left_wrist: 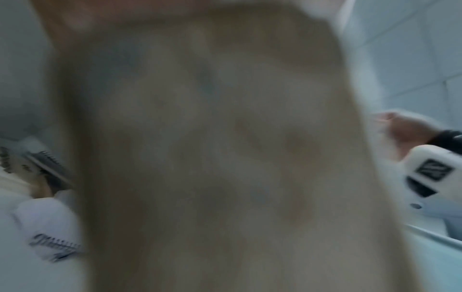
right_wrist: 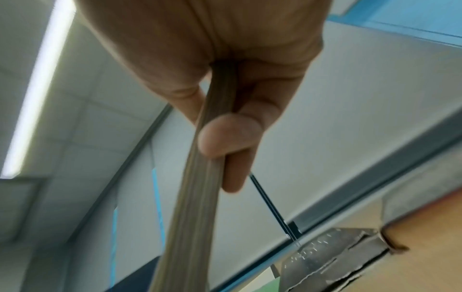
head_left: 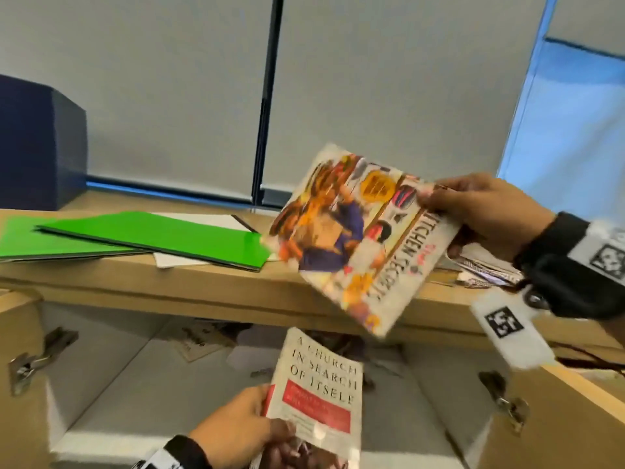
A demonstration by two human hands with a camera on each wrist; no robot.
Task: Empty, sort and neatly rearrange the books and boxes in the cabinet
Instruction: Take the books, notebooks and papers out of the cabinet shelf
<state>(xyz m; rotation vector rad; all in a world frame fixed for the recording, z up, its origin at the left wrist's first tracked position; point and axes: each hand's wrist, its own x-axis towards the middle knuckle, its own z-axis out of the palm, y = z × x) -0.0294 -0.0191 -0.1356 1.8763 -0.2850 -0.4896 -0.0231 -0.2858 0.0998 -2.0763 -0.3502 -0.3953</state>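
Nearest, bottom of head view: left hand [head_left: 236,424] grips a white paperback [head_left: 318,394] by its lower left edge, thumb over the cover, fingers curled behind. Title reads "A Church in Search of Itself", w/ a red band under it. Book is tilted, held in front of the open cabinet [head_left: 111,384], above its pale inner shelf. Left wrist view is mostly filled by a blurred tan surface [left_wrist: 212,158], prob. that book's back, can't tell for sure; fingers not shown there.

Higher & to the right: right hand [head_left: 480,214] pinches a colourful cookbook [head_left: 358,238], "Kitchen Secrets" along its side, cover busy w/ food pics & a figure in purple. Held at its top right corner, tilted, in the air over the front edge of the cabinet top [head_left: 203,275]. Right wrist view shows what the head view doesn't: the book edge-on [right_wrist: 200,177], thin, thumb [right_wrist: 230,138] pressed on one face, fingers on the other.

Inside the cabinet, further back: a few more books or papers [head_left: 199,340], blurred. Metal hinges [head_left: 37,357] on both door sides.

On the cabinet top: green folders [head_left: 162,238] overlapping, white sheets under them. Far left, a dark blue box [head_left: 37,147] against the grey wall panels [head_left: 169,96].
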